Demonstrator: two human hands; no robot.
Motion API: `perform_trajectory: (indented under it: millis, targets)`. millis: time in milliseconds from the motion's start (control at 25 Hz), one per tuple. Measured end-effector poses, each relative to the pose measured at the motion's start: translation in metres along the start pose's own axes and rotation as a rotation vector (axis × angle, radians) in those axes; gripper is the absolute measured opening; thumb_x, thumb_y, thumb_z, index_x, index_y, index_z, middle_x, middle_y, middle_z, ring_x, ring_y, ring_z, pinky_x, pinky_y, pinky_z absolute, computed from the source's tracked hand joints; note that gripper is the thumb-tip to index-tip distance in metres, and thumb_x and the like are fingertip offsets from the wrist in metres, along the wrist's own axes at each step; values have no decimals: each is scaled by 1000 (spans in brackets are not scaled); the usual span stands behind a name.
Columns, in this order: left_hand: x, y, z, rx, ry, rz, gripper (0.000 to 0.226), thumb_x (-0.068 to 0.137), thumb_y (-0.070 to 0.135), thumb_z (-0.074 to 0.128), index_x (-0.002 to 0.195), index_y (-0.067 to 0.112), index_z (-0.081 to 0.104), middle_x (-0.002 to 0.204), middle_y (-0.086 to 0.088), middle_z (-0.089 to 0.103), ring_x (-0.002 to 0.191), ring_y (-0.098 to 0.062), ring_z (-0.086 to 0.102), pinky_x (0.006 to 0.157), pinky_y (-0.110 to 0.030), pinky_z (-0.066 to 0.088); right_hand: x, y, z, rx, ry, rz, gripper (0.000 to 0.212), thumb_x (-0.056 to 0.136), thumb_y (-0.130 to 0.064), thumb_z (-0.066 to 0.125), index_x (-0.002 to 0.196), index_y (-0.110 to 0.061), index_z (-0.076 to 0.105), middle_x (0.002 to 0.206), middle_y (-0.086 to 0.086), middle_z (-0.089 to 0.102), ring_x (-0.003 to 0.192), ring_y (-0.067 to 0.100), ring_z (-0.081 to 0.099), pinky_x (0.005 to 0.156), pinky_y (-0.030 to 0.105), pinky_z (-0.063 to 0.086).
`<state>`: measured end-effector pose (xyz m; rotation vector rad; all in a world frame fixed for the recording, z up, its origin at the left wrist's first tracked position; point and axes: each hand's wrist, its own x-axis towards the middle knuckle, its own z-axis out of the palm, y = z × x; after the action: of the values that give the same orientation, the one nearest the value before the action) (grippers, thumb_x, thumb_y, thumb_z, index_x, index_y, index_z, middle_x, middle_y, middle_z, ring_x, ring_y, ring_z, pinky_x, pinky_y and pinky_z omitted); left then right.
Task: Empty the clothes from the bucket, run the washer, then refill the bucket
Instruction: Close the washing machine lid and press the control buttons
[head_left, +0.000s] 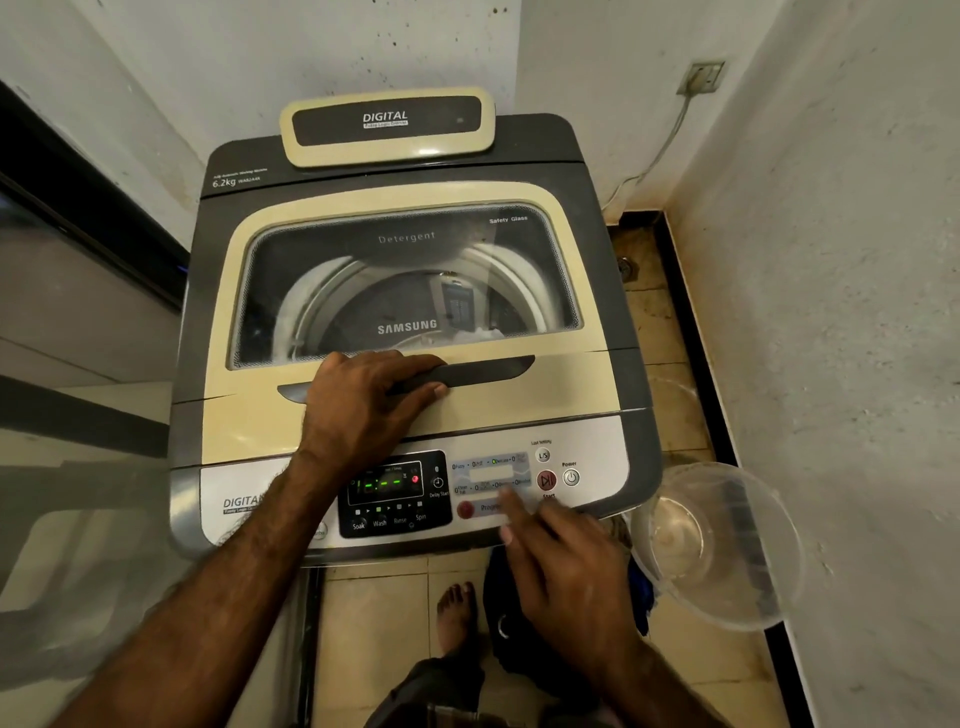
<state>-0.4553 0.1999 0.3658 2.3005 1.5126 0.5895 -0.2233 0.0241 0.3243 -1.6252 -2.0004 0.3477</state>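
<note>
1. Cream-and-grey top-loading washing machine: its glass-windowed cream lid lies closed, and green digits glow on the black display.
2. Left hand: on the washing machine's lid, with the grip round the dark grey lid handle, fingers above and thumb below.
3. Right hand: at the washing machine's silver control panel, grip holding nothing. The forefinger is straight, its tip on the program row left of the red start button.
4. Clear round plastic bucket: upright on the floor, just right of the washing machine's front corner, its bare bottom visible.
5. Dark blue-black heap of clothes: on the floor before the washing machine, beside the bucket.
</note>
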Motion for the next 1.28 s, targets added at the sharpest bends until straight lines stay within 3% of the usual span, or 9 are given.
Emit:
perform_trajectory:
  millis: [120, 400, 760, 1280]
  targets:
    - [-1, -1, -1, 9, -1, -1, 49, 92, 66, 50, 122, 33, 68, 100, 10, 75, 84, -8, 68, 79, -43, 56, 0, 27, -17, -87, 68, 73, 39, 104, -31, 52, 138, -17, 64, 92, -1, 65, 79, 16, 60, 66, 39, 51]
    - [0, 0, 0, 29, -8, -2, 50, 93, 67, 47, 123, 33, 67, 98, 11, 75, 83, -7, 66, 78, -42, 55, -6, 42, -13, -111, 133, 61, 37, 100, -22, 57, 132, -7, 67, 90, 3, 66, 76, 18, 60, 63, 41, 52]
    - [-2, 8, -5, 4, 49, 14, 42, 91, 60, 56, 118, 31, 71, 96, 9, 76, 81, -10, 68, 78, -42, 55, -2, 33, -19, 6, 133, 160, 41, 101, -27, 55, 138, -14, 63, 80, -6, 46, 73, 9, 45, 53, 30, 48]
    - [-5, 11, -6, 25, 54, 16, 45, 91, 61, 49, 121, 33, 67, 103, 2, 76, 87, -18, 70, 88, -47, 52, -14, 10, -7, -17, 226, 289, 38, 99, -26, 58, 135, -15, 66, 91, -4, 58, 83, 12, 55, 62, 31, 54]
